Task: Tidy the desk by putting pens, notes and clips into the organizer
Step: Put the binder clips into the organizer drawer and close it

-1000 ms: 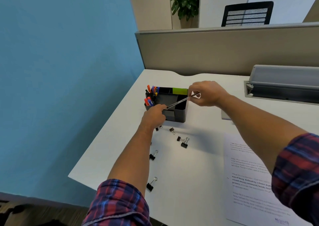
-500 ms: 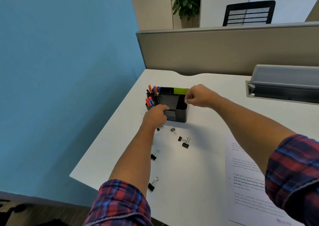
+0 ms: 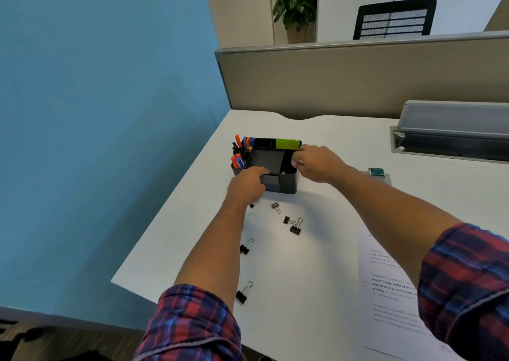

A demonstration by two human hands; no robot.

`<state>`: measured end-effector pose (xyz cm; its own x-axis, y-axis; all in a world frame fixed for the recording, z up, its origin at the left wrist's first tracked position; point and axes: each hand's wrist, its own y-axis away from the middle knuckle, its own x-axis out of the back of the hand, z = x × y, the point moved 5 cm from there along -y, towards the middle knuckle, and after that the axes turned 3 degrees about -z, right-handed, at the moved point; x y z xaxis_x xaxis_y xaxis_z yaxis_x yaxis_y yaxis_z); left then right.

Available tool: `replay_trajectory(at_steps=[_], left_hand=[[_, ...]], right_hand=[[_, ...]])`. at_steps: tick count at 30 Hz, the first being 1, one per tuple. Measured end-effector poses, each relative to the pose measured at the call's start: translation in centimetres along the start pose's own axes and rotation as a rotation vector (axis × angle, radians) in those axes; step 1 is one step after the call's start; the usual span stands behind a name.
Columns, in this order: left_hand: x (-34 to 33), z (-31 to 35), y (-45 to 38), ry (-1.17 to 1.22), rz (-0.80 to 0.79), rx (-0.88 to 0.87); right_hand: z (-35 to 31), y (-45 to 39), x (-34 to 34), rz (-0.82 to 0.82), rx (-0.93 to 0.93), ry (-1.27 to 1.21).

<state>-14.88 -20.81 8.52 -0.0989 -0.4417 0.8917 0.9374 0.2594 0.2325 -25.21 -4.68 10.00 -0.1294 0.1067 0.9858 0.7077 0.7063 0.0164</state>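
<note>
Black boxy organizer, left hand fingers resting on it, right hand curled, contents unclear

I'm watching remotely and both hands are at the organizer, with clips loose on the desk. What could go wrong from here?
1. The left hand rests on the organizer near the upright pens; a careless pull back could knock them.
2. The left forearm lies just beside several binder clips; a sweep could push the clip nearest the desk edge onto the floor.
3. The right hand is curled over the right compartment; what it holds is hidden, so a drop could miss.
</note>
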Motion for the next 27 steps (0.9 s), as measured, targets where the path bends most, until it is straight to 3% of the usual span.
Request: replay_trajectory(at_steps=[3,9,12,15,17,20,23,27], left_hand=[[0.0,0.2,0.2,-0.021,0.017,-0.026],[-0.1,0.1,0.4,-0.031,0.006,-0.039],[0.3,0.1,0.3,-0.043,-0.002,-0.05],[0.9,0.0,0.0,-0.044,0.006,-0.063],[1.2,0.0,-0.1,-0.034,0.008,-0.058],[1.3,-0.3,-0.3,-0.001,0.0,-0.059],[1.2,-0.8,-0.6,0.024,0.011,-0.061],[0.7,-0.6,-0.7,0.056,0.027,-0.059]], right_hand=[[-0.3,0.8,-0.4,0.063,0.045,0.058],[-2.8,4.0,1.5,0.574,0.268,-0.015],[-5.2,5.2,0.0,0.585,0.422,-0.086],[-6.9,5.9,-2.7,0.483,0.452,-0.214],[-7.9,5.4,-5.1,0.28,0.337,-0.341],[-9.2,4.1,-8.5,-0.002,-0.013,-0.722],[-10.1,2.6,-10.3,-0.001,-0.342,-1.186],[-10.4,0.8,-11.8,0.111,-0.621,-1.497]])
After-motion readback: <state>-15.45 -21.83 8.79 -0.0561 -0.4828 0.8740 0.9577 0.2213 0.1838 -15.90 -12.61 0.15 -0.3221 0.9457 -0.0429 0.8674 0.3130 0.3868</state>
